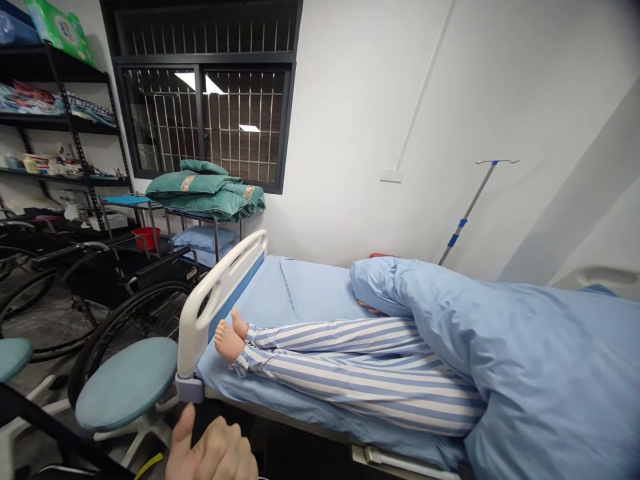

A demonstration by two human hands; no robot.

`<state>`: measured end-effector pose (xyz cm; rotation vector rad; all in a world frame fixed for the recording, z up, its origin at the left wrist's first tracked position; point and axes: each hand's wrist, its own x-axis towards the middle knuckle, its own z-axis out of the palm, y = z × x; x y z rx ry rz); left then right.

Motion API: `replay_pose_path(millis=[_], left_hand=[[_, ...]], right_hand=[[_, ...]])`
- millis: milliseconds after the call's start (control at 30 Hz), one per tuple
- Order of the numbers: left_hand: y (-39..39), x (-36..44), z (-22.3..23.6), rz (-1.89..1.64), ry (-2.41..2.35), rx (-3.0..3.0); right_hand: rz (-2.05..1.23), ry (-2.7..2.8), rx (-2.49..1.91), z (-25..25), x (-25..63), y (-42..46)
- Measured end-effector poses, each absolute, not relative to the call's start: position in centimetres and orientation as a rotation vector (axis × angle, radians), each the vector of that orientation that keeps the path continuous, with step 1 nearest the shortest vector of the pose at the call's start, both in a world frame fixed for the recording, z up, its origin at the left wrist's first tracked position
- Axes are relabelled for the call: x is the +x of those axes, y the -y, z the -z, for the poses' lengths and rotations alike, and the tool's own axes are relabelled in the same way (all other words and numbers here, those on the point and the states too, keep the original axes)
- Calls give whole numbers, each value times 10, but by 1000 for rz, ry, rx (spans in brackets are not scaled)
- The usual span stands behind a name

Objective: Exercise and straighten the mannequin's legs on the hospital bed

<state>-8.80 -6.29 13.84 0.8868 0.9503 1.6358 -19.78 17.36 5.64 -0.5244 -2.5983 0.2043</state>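
Note:
Only my left hand [213, 453] shows, at the bottom edge just left of centre. Its thumb sticks up away from loosely bent fingers, and nothing is in it. It hovers near the foot corner of a hospital bed [220, 280], apart from the white footboard. On the bed's pale blue sheet lies a manikin in blue-and-white striped trousers [350, 367]. Its bare feet [229, 337] point toward the footboard. A light blue quilt [525, 353] covers its upper body. My right hand is out of view.
A round blue stool [127, 383] stands by the bed's foot, with another at the far left [13, 357]. Wheelchairs [75, 280] crowd the left floor. Folded green bedding [207, 190] sits on a trolley under the barred window. A drip pole [470, 210] leans against the wall.

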Motion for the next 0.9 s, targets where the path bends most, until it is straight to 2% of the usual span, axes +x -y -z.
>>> replay_pose_path(millis=[133, 233, 333, 400, 567, 733, 800, 900], left_hand=[[23, -89, -94, -1456, -1708, 1074], [14, -100, -27, -855, -2459, 1287], [23, -113, 37, -273, -2668, 1425], [27, -119, 62, -37, -2690, 1390], [8, -127, 86, 133, -2724, 1221], [-5, -127, 109, 232, -2828, 1205], [-4, -127, 115, 226, -2856, 1217], [-5, -129, 120, 214, -2891, 1204]], right_hand=[[-322, 2591, -593, -68, -187, -164], [-334, 2580, -631, -74, -182, -158], [-349, 2584, -637, -74, -188, -159], [-384, 2599, -656, -70, -201, -164], [-416, 2588, -824, -27, -186, -181], [-511, 2504, -1233, 48, -20, -179], [-506, 2465, -1333, 57, 45, -174], [-469, 2416, -1438, 43, 105, -169]])
